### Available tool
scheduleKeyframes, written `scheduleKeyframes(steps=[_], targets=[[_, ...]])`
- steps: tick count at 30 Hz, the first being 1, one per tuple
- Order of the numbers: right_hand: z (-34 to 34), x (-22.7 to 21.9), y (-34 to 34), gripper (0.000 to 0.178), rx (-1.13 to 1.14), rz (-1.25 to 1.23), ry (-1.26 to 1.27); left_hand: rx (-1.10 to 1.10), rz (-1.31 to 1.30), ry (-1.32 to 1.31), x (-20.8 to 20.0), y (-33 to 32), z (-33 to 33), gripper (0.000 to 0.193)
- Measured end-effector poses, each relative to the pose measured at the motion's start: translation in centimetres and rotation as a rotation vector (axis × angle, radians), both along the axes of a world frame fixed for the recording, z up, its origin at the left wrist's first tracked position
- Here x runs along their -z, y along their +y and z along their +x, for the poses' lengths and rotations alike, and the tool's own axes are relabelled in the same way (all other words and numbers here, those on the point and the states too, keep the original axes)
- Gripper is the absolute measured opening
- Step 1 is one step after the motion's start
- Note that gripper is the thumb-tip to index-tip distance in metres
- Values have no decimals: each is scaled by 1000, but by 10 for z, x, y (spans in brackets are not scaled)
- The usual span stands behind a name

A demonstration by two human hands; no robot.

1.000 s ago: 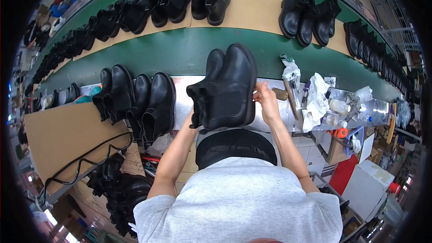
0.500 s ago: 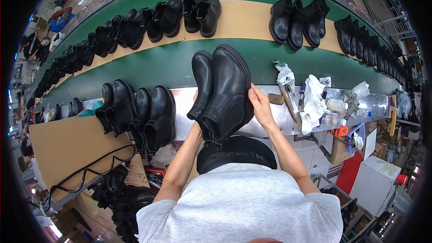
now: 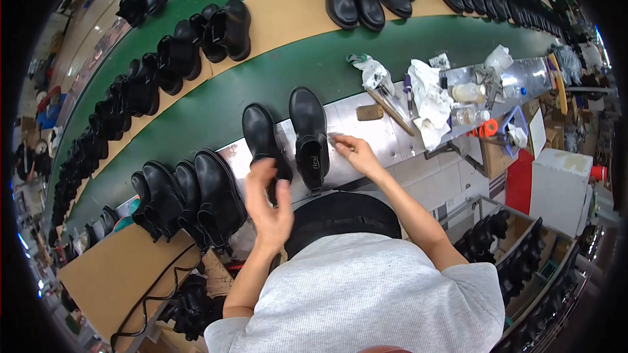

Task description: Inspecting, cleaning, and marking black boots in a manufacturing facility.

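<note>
Two black ankle boots stand upright side by side on the metal table edge in front of me, toes pointing away. The left boot [image 3: 260,127] is partly covered by my left hand [image 3: 267,206], which is smeared by motion, its thumb apart from the fingers and nothing in it. Beside the right boot [image 3: 307,114], my right hand [image 3: 356,155] has loosely bent fingers with the tips close to the boot's side. Whether they touch it I cannot tell. It holds nothing that I can see.
More boots [image 3: 216,186] stand close on the left, by a cardboard sheet [image 3: 124,274] with a black cable. Rows of boots [image 3: 343,0] line the cardboard strip on the green belt [image 3: 275,68]. A brown block [image 3: 370,112], rags [image 3: 428,101] and bottles [image 3: 468,93] lie right.
The pair of boots went from being held up between both hands to standing on the metal edge, let go. My left hand has drawn back toward me, and the view has turned.
</note>
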State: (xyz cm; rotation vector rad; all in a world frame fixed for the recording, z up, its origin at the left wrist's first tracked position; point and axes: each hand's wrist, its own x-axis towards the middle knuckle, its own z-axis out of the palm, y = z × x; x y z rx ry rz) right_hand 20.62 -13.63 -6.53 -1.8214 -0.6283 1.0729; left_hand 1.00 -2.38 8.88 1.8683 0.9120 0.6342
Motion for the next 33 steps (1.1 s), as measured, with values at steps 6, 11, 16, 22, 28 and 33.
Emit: scheduleKeyframes(steps=[6,11,16,22,28,33], targets=[[57,-9,-20,42,-62,-39,-1018,368,-91,404,45,-24,43,59],[81,22,-10,43,-234,-198,-1280,342,-65,774,64,-14,78,36],[99,7,-20,34,-226,-36,-1013,222,-832,169,4,18,66,25],[91,-146,-35,34,-194,351,331,279,-1114,140,-30,-36,43,44],[43,-178,-19,37,-531,536,53,101,-1174,118,-21,-53,38,29],[40,-148,-3,32,-855,727,-294,179,-1201,5,-13,-52,35,24]])
